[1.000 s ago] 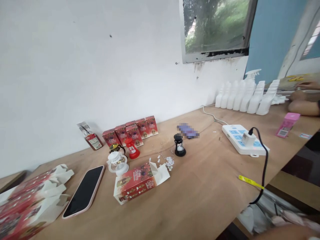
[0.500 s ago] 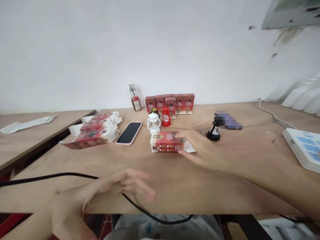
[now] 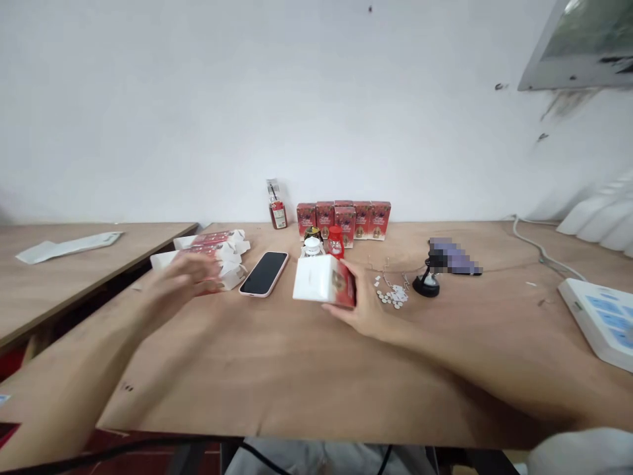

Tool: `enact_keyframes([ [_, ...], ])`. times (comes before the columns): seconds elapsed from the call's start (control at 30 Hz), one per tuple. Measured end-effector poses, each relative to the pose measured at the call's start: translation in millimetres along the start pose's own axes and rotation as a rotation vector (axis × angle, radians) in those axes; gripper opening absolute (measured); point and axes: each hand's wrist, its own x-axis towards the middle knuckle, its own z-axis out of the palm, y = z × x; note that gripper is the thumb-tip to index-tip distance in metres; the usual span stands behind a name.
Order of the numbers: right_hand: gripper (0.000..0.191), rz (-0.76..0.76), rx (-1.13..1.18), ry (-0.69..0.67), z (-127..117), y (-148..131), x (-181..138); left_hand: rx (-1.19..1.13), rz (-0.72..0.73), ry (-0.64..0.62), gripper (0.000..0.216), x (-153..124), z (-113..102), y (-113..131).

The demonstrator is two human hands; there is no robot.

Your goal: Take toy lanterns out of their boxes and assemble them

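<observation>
My right hand (image 3: pixel 363 300) is closed around a small red and white carton (image 3: pixel 316 280), its white side turned towards the left. On the left, my left hand (image 3: pixel 185 274), blurred, hovers at several red and white cartons (image 3: pixel 230 264) with open flaps; its fingers look apart. Just behind the held carton stand a white miniature lantern (image 3: pixel 312 247), a red lantern (image 3: pixel 335 243) and a dark lantern (image 3: pixel 312 232). To the right of my right hand lie small white pieces and round discs (image 3: pixel 393 295), with a black lantern (image 3: pixel 426 284) beyond them.
Several closed red boxes (image 3: pixel 370 221) stand against the wall, with a bottle-like item (image 3: pixel 277 212) to their left. A phone (image 3: pixel 264 274) lies between the hands. At right are a purple item (image 3: pixel 457 257), a cable (image 3: pixel 539 247) and a white-blue device (image 3: pixel 601 313).
My left hand has moved from the table's front edge up to the cartons at left. My right hand has gripped the carton and turned it. The black cable has dropped lower.
</observation>
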Motion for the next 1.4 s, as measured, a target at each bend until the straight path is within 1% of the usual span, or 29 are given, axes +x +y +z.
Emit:
enact_keyframes([
  [0.03, 0.076, -0.056, 0.037, 0.079, 3, 3, -6, -0.110, -0.040, -0.161, 0.035, 6, 14, 5],
  [0.07, 0.074, -0.098, 0.059, 0.140, 6, 6, -11, -0.200, -0.016, -0.245, 0.042, 12, 30, 14],
  [0.1, 0.071, -0.123, 0.077, 0.192, 8, 10, -15, -0.215, 0.024, -0.310, 0.052, 19, 48, 26],
  [0.13, 0.069, -0.130, 0.095, 0.235, 9, 13, -18, -0.196, 0.067, -0.348, 0.059, 25, 66, 39],
  [0.17, 0.066, -0.122, 0.113, 0.273, 10, 16, -20, -0.186, 0.157, -0.378, 0.064, 31, 83, 52],
  [0.23, 0.064, -0.082, 0.151, 0.327, 10, 18, -20, -0.185, 0.306, -0.354, 0.067, 38, 110, 71],
  [0.3, 0.062, -0.044, 0.161, 0.325, 8, 17, -18, -0.145, 0.383, -0.248, 0.065, 36, 129, 78],
  [0.4, 0.059, -0.006, 0.098, 0.253, 4, 12, -16, -0.120, 0.377, -0.105, 0.060, 18, 148, 71],
  [0.5, 0.054, -0.025, 0.007, 0.201, 2, 8, -16, -0.144, 0.303, -0.011, 0.062, -4, 162, 62],
  [0.57, 0.051, -0.054, -0.030, 0.209, 3, 7, -18, -0.106, 0.295, 0.028, 0.061, -15, 168, 62],
  [0.6, 0.050, -0.067, -0.039, 0.222, 3, 7, -19, -0.083, 0.316, 0.045, 0.061, -18, 170, 63],
  [0.7, 0.050, -0.093, -0.047, 0.254, 3, 8, -21, -0.006, 0.463, 0.109, 0.054, -19, 171, 67],
  [0.8, 0.049, -0.084, -0.050, 0.269, 4, 8, -22, 0.114, 0.636, 0.143, 0.041, -16, 169, 64],
  [0.87, 0.049, -0.047, -0.058, 0.264, 4, 8, -23, 0.159, 0.672, 0.150, 0.037, -14, 168, 60],
  [1.0, 0.052, 0.051, -0.067, 0.247, 5, 8, -22, 0.223, 0.653, 0.194, 0.039, -11, 167, 54],
  [1.1, 0.054, 0.079, -0.072, 0.258, 5, 8, -21, 0.313, 0.642, 0.263, 0.036, -8, 164, 56],
  [1.13, 0.055, 0.079, -0.090, 0.261, 5, 8, -21, 0.329, 0.614, 0.267, 0.034, -7, 163, 58],
  [1.23, 0.060, 0.045, -0.171, 0.243, 3, 6, -21, 0.303, 0.506, 0.209, 0.027, -7, 162, 62],
  [1.3, 0.070, 0.009, -0.196, 0.213, 2, 3, -22, 0.260, 0.495, 0.188, 0.026, -7, 161, 62],
  [1.4, 0.079, 0.024, -0.129, 0.164, 1, -2, -23, 0.230, 0.505, 0.252, 0.030, -5, 159, 57],
])
